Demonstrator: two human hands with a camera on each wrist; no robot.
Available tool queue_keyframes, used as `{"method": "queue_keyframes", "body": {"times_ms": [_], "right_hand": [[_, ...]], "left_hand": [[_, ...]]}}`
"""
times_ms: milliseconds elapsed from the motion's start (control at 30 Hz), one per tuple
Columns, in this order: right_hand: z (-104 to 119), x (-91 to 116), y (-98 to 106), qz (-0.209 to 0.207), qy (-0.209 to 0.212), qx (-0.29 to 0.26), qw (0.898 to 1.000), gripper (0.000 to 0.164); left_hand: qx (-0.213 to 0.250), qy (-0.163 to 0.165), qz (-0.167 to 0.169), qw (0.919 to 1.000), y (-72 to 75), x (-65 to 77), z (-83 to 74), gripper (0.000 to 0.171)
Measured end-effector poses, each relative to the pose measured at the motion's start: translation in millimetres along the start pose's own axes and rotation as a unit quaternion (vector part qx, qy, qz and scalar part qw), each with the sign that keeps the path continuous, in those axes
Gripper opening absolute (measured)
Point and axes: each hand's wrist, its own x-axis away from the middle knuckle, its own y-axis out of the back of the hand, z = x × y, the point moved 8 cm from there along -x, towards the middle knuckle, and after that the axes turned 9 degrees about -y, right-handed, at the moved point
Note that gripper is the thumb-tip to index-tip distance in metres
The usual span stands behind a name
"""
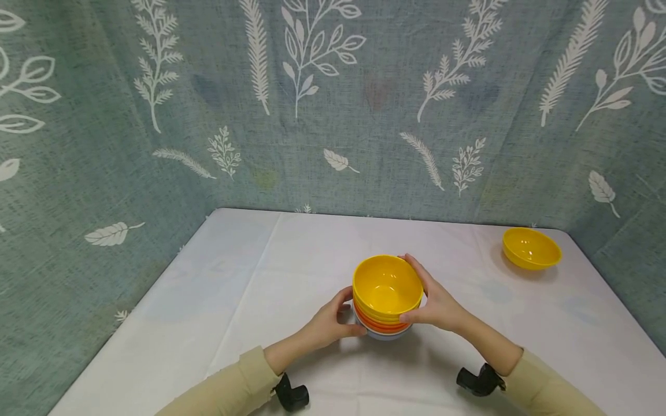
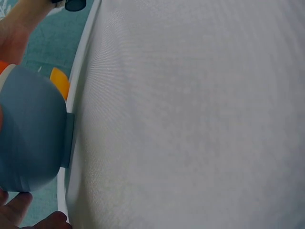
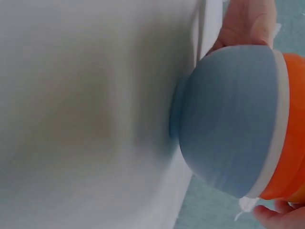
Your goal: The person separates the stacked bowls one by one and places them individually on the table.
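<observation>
A nested stack of bowls stands between both hands in the head view. Its top is a glossy yellow bowl point(image 1: 387, 283), with orange bowl rims point(image 1: 382, 327) below and a grey-blue bowl point(image 3: 228, 119) with a pale rim at the bottom. My left hand point(image 1: 332, 318) holds the blue bowl's side low down, thumb at the front. On the opposite side, my right hand point(image 1: 437, 303) grips the yellow bowl near its rim, thumb in front and fingers behind. In the left wrist view the blue bowl point(image 2: 31, 129) shows its foot close to the tablecloth; whether it touches, I cannot tell.
Another yellow bowl point(image 1: 531, 248) sits apart at the table's far right corner. A white cloth point(image 1: 291, 260) covers the table, and a leaf-patterned green-grey curtain point(image 1: 374, 173) hangs behind and at the sides. Black wrist-worn devices point(image 1: 292, 396) hang below both forearms.
</observation>
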Motion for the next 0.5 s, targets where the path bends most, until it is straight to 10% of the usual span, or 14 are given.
{"method": "queue_keyframes", "body": {"times_ms": [500], "right_hand": [[2.4,0.8,2.5,-0.026,0.017,0.032,0.999,0.106]], "left_hand": [[-0.001,0.009,0.001,1.0000,-0.2,-0.5,2.0,0.081]]}}
